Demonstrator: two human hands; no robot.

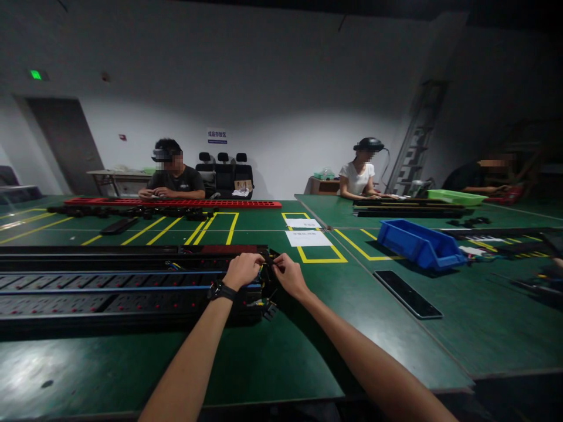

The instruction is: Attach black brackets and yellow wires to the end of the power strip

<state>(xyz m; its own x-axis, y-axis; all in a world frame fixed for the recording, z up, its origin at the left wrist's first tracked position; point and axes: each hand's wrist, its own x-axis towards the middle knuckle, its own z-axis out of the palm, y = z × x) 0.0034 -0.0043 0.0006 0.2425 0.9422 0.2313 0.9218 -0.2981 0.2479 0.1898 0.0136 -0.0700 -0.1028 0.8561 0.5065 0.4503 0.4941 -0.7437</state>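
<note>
My left fingers (255, 264) and my right fingers (280, 264) look pinched on a small black piece (267, 258). It is right between my fingertips, at the end of some long black bars (153, 305). It is too dark there to see its shape well, or if it is joined to a bar.

I think the small black piece is light and hard. It is so little that I would hold it by its sides, just with the tips. The wires (259, 303) just below my fingers look thin and bendy, so I think a hard tug could hurt them. The long black bars look stiff, and I guess they are heavy. I would lift one with hands far apart, under its sides.

The bars lie flat on the green desk (352, 351). Their long way goes side to side, from near my fingers off to my left, and the ends with the wires point to my right. I can't tell which way the small black piece points. A phone (408, 294) and a blue bin (404, 249) are well to the right of my fingers.
</note>
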